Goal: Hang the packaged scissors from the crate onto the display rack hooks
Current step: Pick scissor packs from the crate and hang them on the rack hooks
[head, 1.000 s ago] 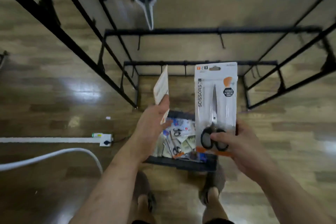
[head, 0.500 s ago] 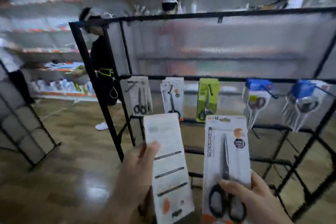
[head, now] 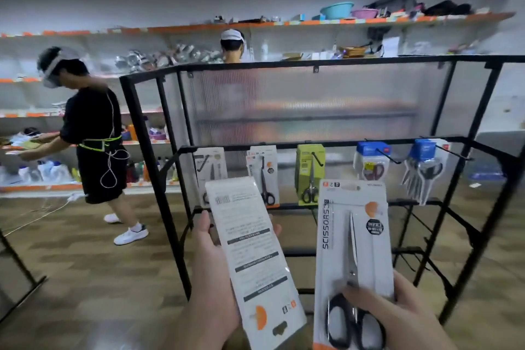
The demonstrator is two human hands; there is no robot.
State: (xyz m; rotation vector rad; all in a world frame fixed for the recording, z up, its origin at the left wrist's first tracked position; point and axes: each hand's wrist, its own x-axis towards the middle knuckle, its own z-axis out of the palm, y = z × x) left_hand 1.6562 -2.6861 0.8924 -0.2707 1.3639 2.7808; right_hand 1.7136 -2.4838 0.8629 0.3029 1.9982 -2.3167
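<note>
My left hand (head: 211,273) grips a white scissors pack (head: 252,253) upside down with its printed back toward me. My right hand (head: 397,318) holds a second scissors pack (head: 352,250) upright at its bottom, thumb over the black handles. Both packs are raised in front of the black display rack (head: 312,148). On the rack's upper hooks hang several packs: a grey one (head: 210,170), a white one (head: 262,173), a green one (head: 309,173) and two blue-topped ones (head: 370,162) (head: 424,167). The crate is out of view.
A frosted panel (head: 298,102) backs the rack's top section. A person in black (head: 93,136) bends over shelves at the left, and another person (head: 233,45) stands behind the rack. Store shelving (head: 255,25) lines the wall. Lower rack bars (head: 412,250) run below.
My view has swung up from the floor crate to the rack. Both hands have lifted their packs higher toward the hooks, and the left pack now shows its full back.
</note>
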